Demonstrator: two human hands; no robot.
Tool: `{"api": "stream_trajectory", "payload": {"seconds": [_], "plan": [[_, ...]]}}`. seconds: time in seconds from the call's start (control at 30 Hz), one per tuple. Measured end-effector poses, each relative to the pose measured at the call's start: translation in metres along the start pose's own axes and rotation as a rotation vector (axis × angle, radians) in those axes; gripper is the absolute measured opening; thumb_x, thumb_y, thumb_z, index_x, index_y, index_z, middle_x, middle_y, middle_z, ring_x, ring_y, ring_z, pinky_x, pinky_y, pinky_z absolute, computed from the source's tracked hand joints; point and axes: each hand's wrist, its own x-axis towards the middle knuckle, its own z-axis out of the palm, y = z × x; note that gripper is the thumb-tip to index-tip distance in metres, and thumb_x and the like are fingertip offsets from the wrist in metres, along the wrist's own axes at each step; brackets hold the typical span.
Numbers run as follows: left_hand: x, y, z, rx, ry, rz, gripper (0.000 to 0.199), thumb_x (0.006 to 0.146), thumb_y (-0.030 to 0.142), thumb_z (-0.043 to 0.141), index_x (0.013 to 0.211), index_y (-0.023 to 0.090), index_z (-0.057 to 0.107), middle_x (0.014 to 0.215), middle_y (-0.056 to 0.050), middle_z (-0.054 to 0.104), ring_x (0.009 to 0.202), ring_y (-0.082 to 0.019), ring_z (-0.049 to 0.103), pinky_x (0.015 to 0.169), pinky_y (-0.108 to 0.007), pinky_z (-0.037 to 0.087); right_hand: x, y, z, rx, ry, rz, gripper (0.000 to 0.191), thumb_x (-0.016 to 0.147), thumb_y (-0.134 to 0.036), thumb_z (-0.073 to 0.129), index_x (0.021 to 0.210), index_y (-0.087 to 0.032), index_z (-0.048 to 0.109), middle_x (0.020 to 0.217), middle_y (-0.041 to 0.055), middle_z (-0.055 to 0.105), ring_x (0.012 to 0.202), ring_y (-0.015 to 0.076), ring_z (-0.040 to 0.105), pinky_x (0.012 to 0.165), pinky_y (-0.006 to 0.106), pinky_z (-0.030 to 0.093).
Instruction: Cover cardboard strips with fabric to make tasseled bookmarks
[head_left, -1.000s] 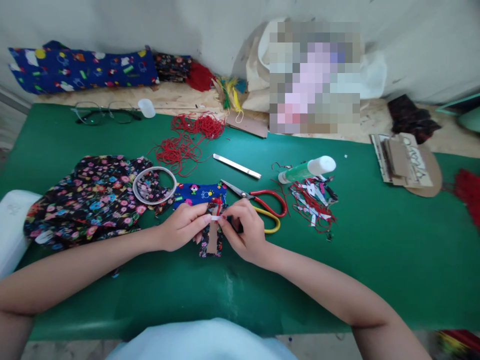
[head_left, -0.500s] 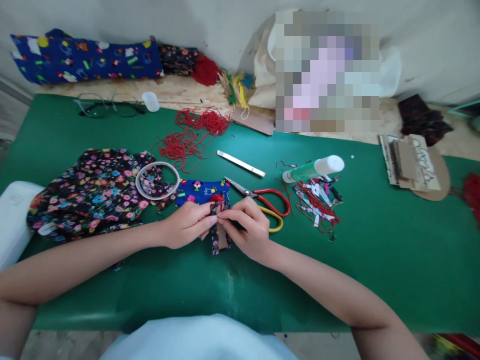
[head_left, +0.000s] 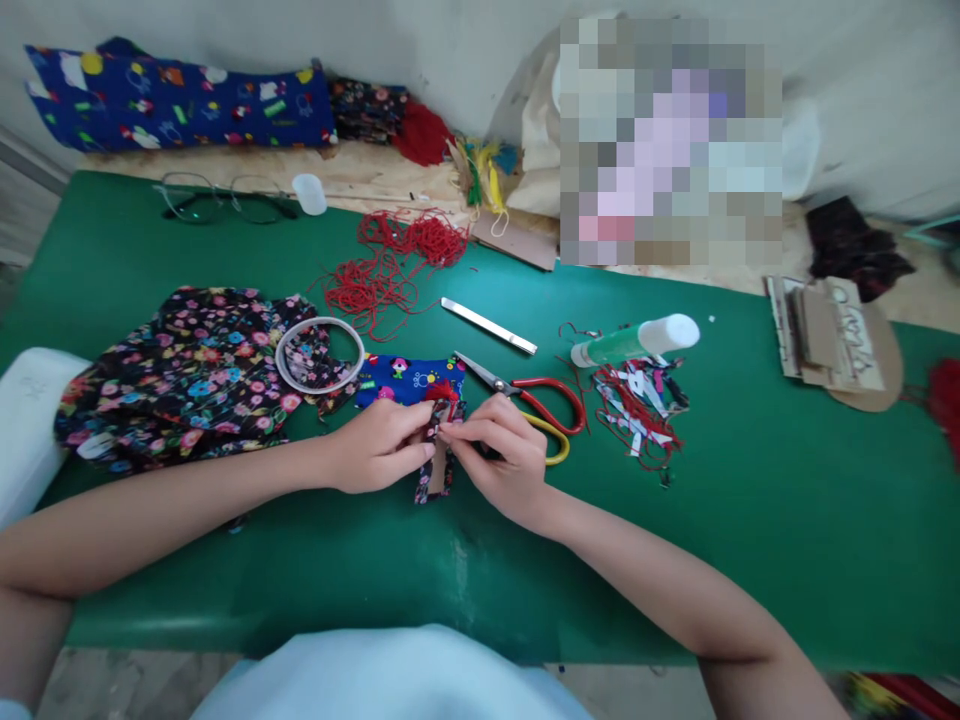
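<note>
My left hand [head_left: 386,445] is closed on a small cardboard strip [head_left: 439,470] edged with folded black floral fabric. At the strip's upper part, my right hand [head_left: 501,455] pinches with thumb and forefinger; whether it grips the strip's fabric edge or something smaller is too fine to tell. Red thread [head_left: 444,392] shows at the strip's top end. Just beyond lies a piece of blue printed fabric [head_left: 405,375]. Scissors [head_left: 551,400] with one red and one yellow handle lie beside my right hand, partly covered by it.
Black floral fabric [head_left: 195,380] with a roll of tape [head_left: 285,360] lies left. Red cords [head_left: 382,275], a silver cutter [head_left: 489,326], a glue stick [head_left: 637,340] and scraps [head_left: 637,400] spread beyond. Cardboard pieces [head_left: 832,340] sit right; glasses [head_left: 225,200] lie far left.
The strip has tilted a little, its lower end swinging left, and more red thread shows at its top. Both hands stay at it. The whole view has shifted slightly.
</note>
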Motion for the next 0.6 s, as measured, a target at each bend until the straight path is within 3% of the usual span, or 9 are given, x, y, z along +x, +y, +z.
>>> {"api": "stream_trajectory", "payload": {"seconds": [0.6], "plan": [[0.003,-0.001,0.003,0.08,-0.022,-0.022,0.011,0.078,0.021,0.045,0.069,0.021,0.038,0.056,0.004,0.048,0.051,-0.011,0.043,0.051,-0.024,0.028,0.013,0.0,-0.011,0.083,-0.324,0.159,0.017,0.082,-0.007,0.06,0.071,-0.02,0.058,0.06,-0.0038,0.048,0.059,0.0112,0.044,0.057,0.026,0.035]]}}
